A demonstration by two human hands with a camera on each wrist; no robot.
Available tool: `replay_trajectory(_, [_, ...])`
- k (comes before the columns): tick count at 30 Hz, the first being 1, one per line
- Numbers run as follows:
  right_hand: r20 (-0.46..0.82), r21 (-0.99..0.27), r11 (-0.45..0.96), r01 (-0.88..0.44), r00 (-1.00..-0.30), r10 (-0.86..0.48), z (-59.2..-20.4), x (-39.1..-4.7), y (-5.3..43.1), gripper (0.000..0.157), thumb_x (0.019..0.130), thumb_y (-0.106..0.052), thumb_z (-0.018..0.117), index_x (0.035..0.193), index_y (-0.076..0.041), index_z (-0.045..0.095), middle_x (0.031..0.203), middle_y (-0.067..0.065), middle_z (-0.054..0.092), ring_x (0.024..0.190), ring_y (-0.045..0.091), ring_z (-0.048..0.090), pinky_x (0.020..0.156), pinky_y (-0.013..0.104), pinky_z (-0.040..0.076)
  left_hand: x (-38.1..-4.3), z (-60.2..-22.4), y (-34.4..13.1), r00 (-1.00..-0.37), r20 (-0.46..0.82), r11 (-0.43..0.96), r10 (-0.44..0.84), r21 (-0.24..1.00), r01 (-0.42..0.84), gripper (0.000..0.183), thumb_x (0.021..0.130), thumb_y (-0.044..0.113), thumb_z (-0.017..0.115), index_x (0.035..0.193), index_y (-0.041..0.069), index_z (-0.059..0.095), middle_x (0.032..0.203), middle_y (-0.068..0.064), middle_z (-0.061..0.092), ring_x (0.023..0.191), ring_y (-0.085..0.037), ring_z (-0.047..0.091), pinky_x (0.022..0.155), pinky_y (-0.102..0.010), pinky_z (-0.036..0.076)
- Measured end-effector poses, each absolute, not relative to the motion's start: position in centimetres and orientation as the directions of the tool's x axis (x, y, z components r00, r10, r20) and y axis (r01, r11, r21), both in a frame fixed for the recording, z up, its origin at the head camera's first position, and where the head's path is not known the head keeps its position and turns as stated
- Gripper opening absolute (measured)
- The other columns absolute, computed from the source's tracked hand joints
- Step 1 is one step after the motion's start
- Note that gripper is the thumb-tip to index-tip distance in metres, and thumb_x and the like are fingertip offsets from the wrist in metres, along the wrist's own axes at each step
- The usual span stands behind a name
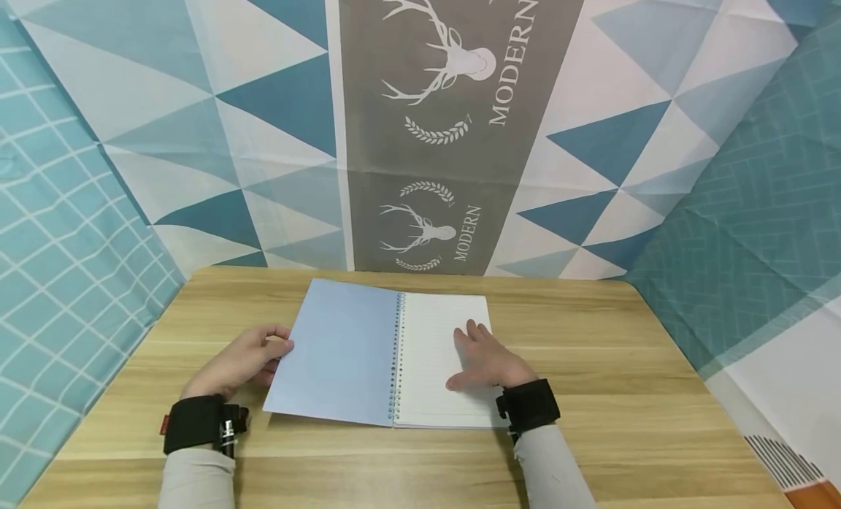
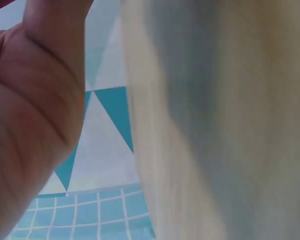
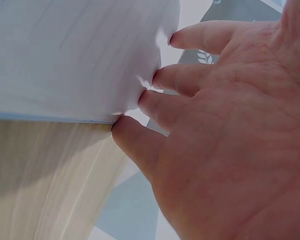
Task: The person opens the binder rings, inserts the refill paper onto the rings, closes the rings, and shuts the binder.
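A spiral notebook lies open on the wooden table in the head view, its light blue cover (image 1: 338, 356) folded out to the left and a white lined page (image 1: 427, 356) on the right of the ring binding (image 1: 396, 363). My left hand (image 1: 243, 359) pinches the cover's left edge, thumb on top and fingers underneath. That edge stands slightly raised over a shadow. With fingers spread, my right hand (image 1: 486, 359) rests on the page near its right edge. In the right wrist view its fingertips (image 3: 150, 97) press into the page (image 3: 80, 55), which dents around them.
The wooden table (image 1: 407, 465) extends on all sides of the notebook. Behind it hangs a patterned cloth (image 1: 427, 151) with triangles and deer heads. Teal tiled cloth (image 1: 59, 202) borders the left side, and another teal cloth (image 1: 755, 217) the right. Both wrists wear black straps (image 1: 528, 405).
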State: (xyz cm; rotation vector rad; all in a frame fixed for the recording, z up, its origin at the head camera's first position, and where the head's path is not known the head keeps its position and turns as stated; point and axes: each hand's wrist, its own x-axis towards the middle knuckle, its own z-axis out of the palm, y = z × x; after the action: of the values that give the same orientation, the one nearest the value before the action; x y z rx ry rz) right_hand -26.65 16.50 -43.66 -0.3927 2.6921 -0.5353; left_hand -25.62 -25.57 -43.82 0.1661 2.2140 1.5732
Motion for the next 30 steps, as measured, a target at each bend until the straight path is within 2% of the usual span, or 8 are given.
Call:
replay_trajectory(8, [-0.28, -0.409, 0.884, -0.224, -0.892, -0.356, -43.4, -26.7, 16.4, 0.095, 0.085, -0.037, 0.078, 0.156, 0.005, 0.031, 0.165, 0.034, 0.013, 0.154, 0.052, 0.012, 0.123, 0.062, 0.023, -25.4, -42.2, -25.7, -0.888, -0.157, 0.201, 0.432, 0.977, -0.074, 0.048, 0.112, 0.029, 0.037, 0.144, -0.008, 0.034, 0.099, 0.001, 0.069, 0.08, -0.014, 0.072, 0.069, -0.033, 0.06])
replay_trajectory(13, [-0.266, -0.46, 0.862, -0.212, -0.893, -0.362, -43.4, -26.7, 16.4, 0.089, 0.089, -0.037, 0.074, 0.156, 0.005, 0.031, 0.165, 0.035, 0.013, 0.155, 0.051, 0.013, 0.123, 0.062, 0.021, -25.6, -41.8, -25.1, -0.889, -0.105, 0.142, 0.445, 0.989, -0.046, 0.054, 0.112, 0.032, 0.037, 0.147, -0.008, 0.032, 0.105, 0.002, 0.068, 0.084, -0.015, 0.074, 0.071, -0.033, 0.061])
replay_trajectory(19, [-0.234, -0.554, 0.811, -0.187, -0.9, -0.367, -43.1, -26.9, 16.0, 0.086, 0.095, -0.043, 0.067, 0.16, -0.002, 0.027, 0.169, 0.025, 0.012, 0.158, 0.041, 0.012, 0.125, 0.059, 0.02, -26.0, -41.9, -24.0, -0.92, -0.06, 0.071, 0.387, 0.997, -0.034, 0.052, 0.111, 0.036, 0.04, 0.144, -0.004, 0.037, 0.109, 0.005, 0.066, 0.089, -0.011, 0.072, 0.075, -0.031, 0.06])
replay_trajectory(26, [-0.066, -0.644, 0.721, -0.256, -0.92, -0.385, -41.7, -26.7, 15.1, 0.081, 0.101, -0.052, 0.055, 0.163, -0.01, 0.022, 0.171, 0.015, 0.017, 0.16, 0.031, 0.015, 0.127, 0.053, 0.018, -26.5, -41.7, -20.8, -0.949, -0.008, -0.114, 0.316, 0.992, -0.047, 0.04, 0.109, 0.038, 0.044, 0.135, 0.007, 0.047, 0.112, 0.009, 0.065, 0.094, -0.007, 0.067, 0.077, -0.026, 0.057])
replay_trajectory(30, [0.023, -0.693, 0.654, -0.302, -0.917, -0.399, -40.4, -26.2, 14.5, 0.079, 0.103, -0.056, 0.049, 0.164, -0.015, 0.018, 0.172, 0.007, 0.018, 0.16, 0.023, 0.015, 0.128, 0.051, 0.018, -26.6, -41.3, -18.0, -0.964, 0.005, -0.154, 0.267, 0.987, -0.037, 0.039, 0.108, 0.042, 0.043, 0.131, 0.012, 0.05, 0.114, 0.009, 0.061, 0.092, -0.007, 0.063, 0.076, -0.026, 0.055])
